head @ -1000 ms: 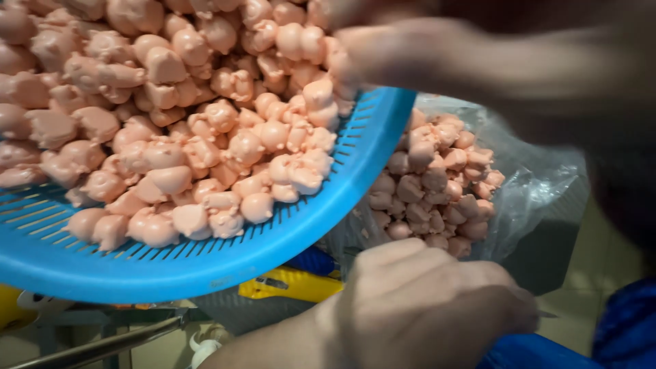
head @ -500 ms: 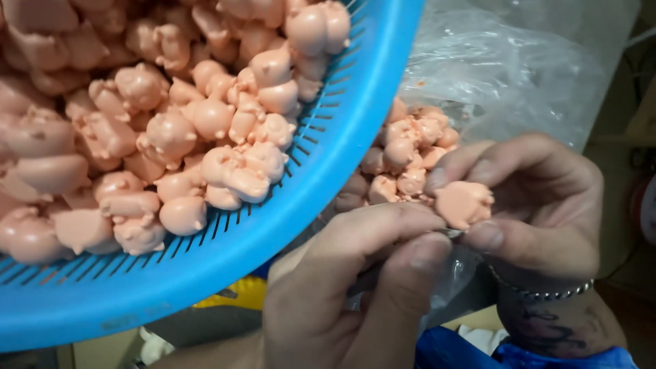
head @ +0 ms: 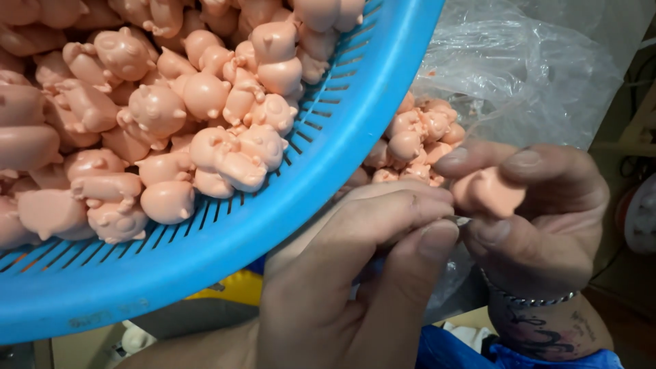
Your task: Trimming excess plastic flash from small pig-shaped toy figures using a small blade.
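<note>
Fingers [head: 533,164] of the right hand [head: 540,212] close around one small pink rubbery pig figure [head: 488,191], held just beside the rim of the round blue slotted plastic basket [head: 321,171]. The left hand [head: 342,273] pinches a thin metal tool tip [head: 462,221] against the figure's underside. More pink figures fill the basket and the clear plastic bag [head: 519,75] behind.
</note>
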